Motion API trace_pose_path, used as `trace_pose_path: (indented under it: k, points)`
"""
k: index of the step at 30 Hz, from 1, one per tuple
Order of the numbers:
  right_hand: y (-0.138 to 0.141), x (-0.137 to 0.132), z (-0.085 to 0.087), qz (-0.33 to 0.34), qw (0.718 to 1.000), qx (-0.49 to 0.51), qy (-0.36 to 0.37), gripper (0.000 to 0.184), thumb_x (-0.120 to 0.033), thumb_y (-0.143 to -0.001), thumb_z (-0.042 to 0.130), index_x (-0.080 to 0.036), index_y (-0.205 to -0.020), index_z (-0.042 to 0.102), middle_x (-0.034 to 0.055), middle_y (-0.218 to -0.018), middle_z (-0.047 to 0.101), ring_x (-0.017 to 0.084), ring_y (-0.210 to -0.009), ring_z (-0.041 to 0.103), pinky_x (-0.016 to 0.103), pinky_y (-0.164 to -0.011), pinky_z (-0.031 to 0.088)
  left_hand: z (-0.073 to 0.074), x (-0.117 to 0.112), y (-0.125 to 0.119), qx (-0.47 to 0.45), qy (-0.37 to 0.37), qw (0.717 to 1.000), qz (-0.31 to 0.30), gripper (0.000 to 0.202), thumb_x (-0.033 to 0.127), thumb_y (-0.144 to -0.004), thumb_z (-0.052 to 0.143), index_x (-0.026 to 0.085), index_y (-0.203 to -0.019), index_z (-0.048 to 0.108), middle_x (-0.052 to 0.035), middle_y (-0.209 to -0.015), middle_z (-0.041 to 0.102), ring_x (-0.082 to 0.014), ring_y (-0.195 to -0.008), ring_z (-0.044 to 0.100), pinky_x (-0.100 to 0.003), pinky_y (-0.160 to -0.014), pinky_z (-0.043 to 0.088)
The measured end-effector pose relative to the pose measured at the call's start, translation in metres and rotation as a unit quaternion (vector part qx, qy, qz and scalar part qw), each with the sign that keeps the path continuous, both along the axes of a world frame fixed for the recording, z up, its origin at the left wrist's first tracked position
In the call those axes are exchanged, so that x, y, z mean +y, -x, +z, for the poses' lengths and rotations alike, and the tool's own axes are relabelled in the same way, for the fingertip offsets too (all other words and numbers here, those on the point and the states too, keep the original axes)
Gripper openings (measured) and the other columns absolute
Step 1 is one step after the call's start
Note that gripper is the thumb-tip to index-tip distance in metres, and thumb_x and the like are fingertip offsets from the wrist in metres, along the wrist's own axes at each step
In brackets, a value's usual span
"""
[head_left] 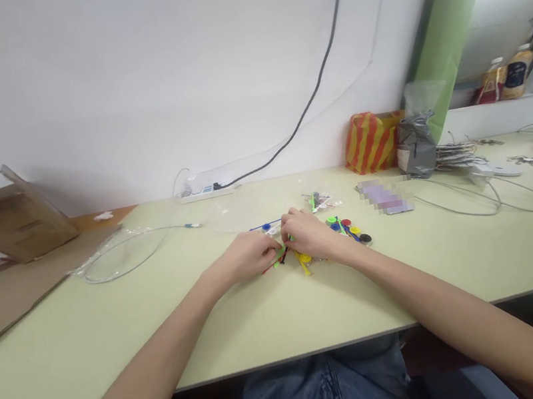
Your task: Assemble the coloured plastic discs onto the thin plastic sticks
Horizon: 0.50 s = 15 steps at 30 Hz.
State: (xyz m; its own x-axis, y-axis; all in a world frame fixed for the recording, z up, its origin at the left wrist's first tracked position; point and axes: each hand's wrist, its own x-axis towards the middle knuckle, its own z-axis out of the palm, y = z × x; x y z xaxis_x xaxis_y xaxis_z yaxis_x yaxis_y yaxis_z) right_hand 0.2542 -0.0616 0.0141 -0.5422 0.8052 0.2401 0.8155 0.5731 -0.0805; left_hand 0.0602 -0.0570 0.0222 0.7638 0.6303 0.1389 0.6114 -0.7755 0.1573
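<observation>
My left hand [256, 254] and my right hand [305, 232] are close together over the middle of the table, both with fingers pinched. Between their fingertips shows a small green plastic piece [281, 251], partly hidden. My left fingers seem closed on it; what my right fingers hold is covered. Under and around the hands lie thin plastic sticks in red, black and yellow, among them a yellow stick [304, 266]. A blue disc [266, 226] on a blue stick lies behind them. Right of my right hand is a cluster of coloured discs [346, 222] with sticks.
A clear bag with small pieces [318, 201] lies behind the hands. Further right are a blurred phone [386, 197], a striped bag [373, 142] and a grey bag [416, 145]. On the left are a cable [127, 275] and cardboard [32, 284]. A power strip [205, 194] stands by the wall.
</observation>
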Motion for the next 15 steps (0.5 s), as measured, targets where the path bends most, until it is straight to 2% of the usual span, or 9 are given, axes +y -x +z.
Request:
trace_pose_path:
  k: [4, 9, 15]
  points:
    - [-0.0018, 0.0014, 0.0003, 0.005, 1.000, 0.010, -0.015, 0.016, -0.009, -0.088, 0.061, -0.018, -0.084, 0.073, 0.0091, -0.100, 0.068, 0.024, -0.102, 0.052, 0.033, -0.081, 0.035, -0.0024, 0.0017, 0.0006, -0.004, -0.017, 1.000, -0.011, 0.026, 0.011, -0.080, 0.044, 0.019, -0.056, 0.050, 0.0021, -0.049, 0.044, -0.0128, -0.046, 0.028, -0.030, -0.053, 0.022]
    - [-0.0054, 0.0026, 0.0017, 0.014, 0.999, 0.028, -0.033, 0.016, -0.013, -0.094, 0.058, -0.018, -0.085, 0.071, 0.0089, -0.102, 0.067, 0.023, -0.101, 0.051, 0.034, -0.082, 0.035, -0.0037, 0.0026, 0.0005, 0.007, -0.042, 0.999, 0.009, 0.030, 0.013, -0.084, 0.042, 0.020, -0.067, 0.066, 0.0004, -0.054, 0.054, -0.0134, -0.047, 0.034, -0.030, -0.054, 0.022]
    - [-0.0062, 0.0015, 0.0052, 0.045, 0.997, 0.018, -0.062, 0.016, -0.011, -0.094, 0.056, -0.017, -0.088, 0.070, 0.0085, -0.105, 0.065, 0.023, -0.104, 0.049, 0.034, -0.082, 0.033, -0.0021, 0.0003, 0.0001, 0.007, -0.028, 0.999, 0.013, 0.032, 0.015, -0.085, 0.042, 0.021, -0.070, 0.069, -0.0005, -0.059, 0.063, -0.0135, -0.049, 0.044, -0.029, -0.055, 0.025]
